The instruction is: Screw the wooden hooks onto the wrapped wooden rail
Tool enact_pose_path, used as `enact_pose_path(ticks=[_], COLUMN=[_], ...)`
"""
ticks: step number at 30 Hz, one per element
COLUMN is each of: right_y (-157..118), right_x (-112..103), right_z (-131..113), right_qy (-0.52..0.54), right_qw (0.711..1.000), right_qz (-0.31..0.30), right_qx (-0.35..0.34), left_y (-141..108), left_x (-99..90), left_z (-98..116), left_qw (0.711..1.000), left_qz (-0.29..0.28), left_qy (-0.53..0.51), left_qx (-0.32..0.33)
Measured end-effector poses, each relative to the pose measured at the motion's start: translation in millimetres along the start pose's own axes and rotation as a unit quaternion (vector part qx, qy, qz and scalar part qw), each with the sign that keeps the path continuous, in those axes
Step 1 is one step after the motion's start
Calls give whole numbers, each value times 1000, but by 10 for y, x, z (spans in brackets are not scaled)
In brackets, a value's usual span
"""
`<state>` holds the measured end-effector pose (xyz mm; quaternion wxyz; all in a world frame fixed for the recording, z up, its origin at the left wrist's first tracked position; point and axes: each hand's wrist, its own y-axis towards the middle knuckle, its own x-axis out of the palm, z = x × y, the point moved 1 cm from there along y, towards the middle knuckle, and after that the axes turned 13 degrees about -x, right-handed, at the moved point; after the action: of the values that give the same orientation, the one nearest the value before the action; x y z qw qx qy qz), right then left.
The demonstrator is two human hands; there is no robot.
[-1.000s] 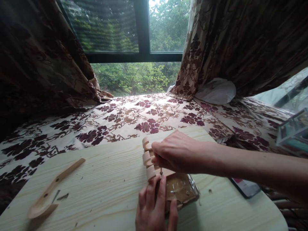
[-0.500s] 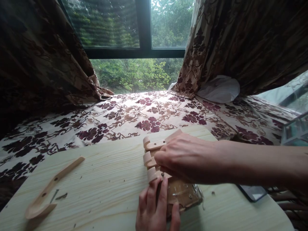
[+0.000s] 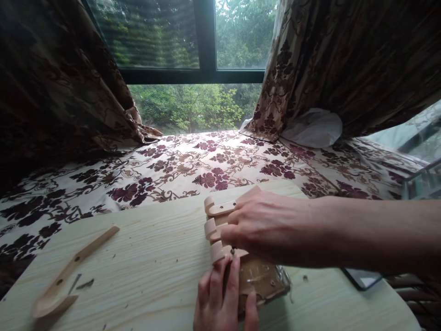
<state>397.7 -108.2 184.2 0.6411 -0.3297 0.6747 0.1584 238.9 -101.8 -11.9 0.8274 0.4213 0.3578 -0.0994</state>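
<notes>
Three curved pale wooden hooks lie side by side on a worn brown block (image 3: 265, 281): a top hook (image 3: 222, 208), a middle hook (image 3: 213, 230) and a lower hook (image 3: 218, 252). My right hand (image 3: 257, 223) is closed over the middle of them, knuckles up; anything inside its fingers is hidden. Below it, my left hand (image 3: 220, 294) rests with fingers stretched out and apart on the block. Its fingertips touch the lower hook, close to a small dark screw (image 3: 233, 251) upright in that hook. The left thumb lies on the block's face.
On the pale wooden table (image 3: 155, 257), another wooden hook (image 3: 65, 276) lies at the left, with a loose screw (image 3: 74, 283) and a dark scrap (image 3: 85, 284) beside it. A dark-edged flat device (image 3: 363, 278) sits under the right forearm. Floral cloth (image 3: 206, 161) spreads behind.
My right hand stays over the hooks while its wrist and forearm have turned slightly. The view has shifted a little; my left hand keeps its place on the block.
</notes>
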Motion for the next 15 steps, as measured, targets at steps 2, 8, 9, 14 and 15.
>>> enact_pose_path(ticks=[2, 8, 9, 14, 15], right_y=[0, 49, 51, 13, 2], right_x=[41, 50, 36, -46, -49], right_z=[-5, -30, -31, -12, -2], right_qy=[2, 1, -1, -13, -10], right_qw=[1000, 993, 993, 1000, 1000], right_qz=[8, -3, -9, 3, -2], right_qx=[18, 117, 119, 26, 13], left_y=[-11, 13, 19, 24, 21], left_x=[12, -24, -31, -36, -31], left_z=[11, -21, -22, 15, 23], left_qw=[1000, 999, 999, 1000, 1000], left_qz=[0, -10, -10, -8, -9], left_qy=[0, -2, 0, -16, -19], left_qx=[-11, 34, 42, -1, -1])
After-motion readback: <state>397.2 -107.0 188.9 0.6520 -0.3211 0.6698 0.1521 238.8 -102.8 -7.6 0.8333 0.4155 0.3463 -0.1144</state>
